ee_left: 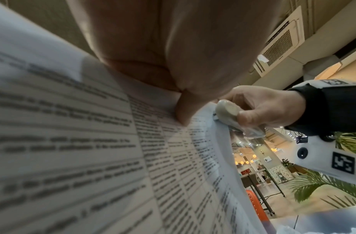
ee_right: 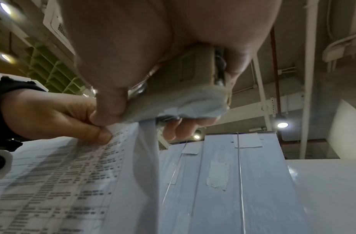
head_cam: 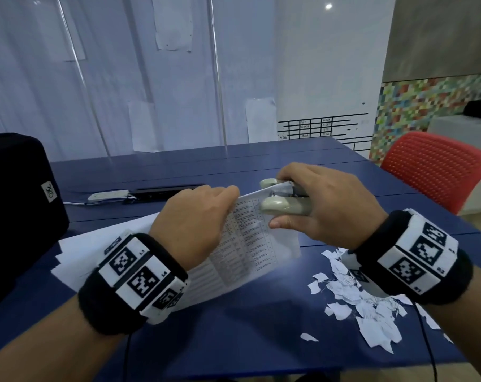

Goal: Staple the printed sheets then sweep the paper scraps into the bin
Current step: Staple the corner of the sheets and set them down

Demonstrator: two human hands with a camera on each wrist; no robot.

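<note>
Printed sheets (head_cam: 242, 244) with table text are held up off the blue table (head_cam: 233, 334). My left hand (head_cam: 203, 216) pinches the sheets near their top edge, thumb pressed on the print (ee_left: 185, 110). My right hand (head_cam: 324, 205) grips a beige stapler (head_cam: 283, 206) whose jaws sit around the sheets' top corner. The stapler (ee_right: 185, 98) shows from below in the right wrist view, with the corner of the sheets (ee_right: 145, 158) hanging from it. White paper scraps (head_cam: 366, 304) lie scattered on the table under my right wrist.
A black bag (head_cam: 16, 194) stands at the left. A white power strip (head_cam: 109, 194) and a dark flat object (head_cam: 164, 192) lie behind the hands. A red chair (head_cam: 435, 166) is at the table's right side. More white sheets (head_cam: 96, 249) lie under my left wrist.
</note>
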